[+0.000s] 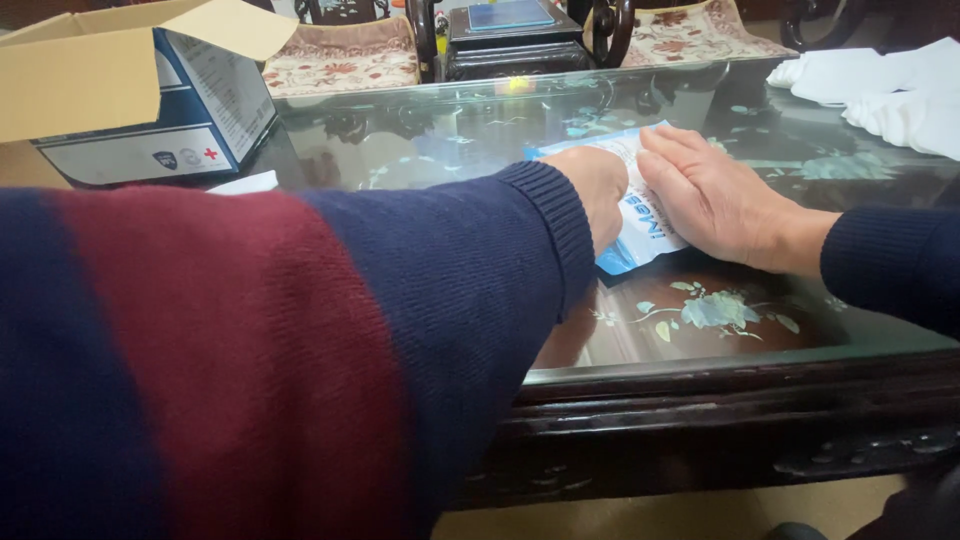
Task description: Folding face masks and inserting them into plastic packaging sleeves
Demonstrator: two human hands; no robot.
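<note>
Taking the blue-and-white flat packet as the landmark: far to its left, at the table's back corner, stands an open cardboard box with blue and white printed sides, and a scrap of white paper lies just in front of that box.

The left hand rests on the packet's left part, curled over it; the sleeve hides the fingers, so I cannot tell whether they pinch the edge or only press. The packet lies flat on the glass table top, its long axis running from the near edge (a blue corner pokes out below the hands) away toward the far side, tilted slightly left.

The right hand lies just right of it, fingers straight and together, palm down on the packet's right part, gripping nothing.

To do this well, I judge the flat hand should keep even pressure along the long axis while the other works one edge, so the slick packet does not skate on glass.

Well to the right of the packet, white cloths lie heaped.
</note>
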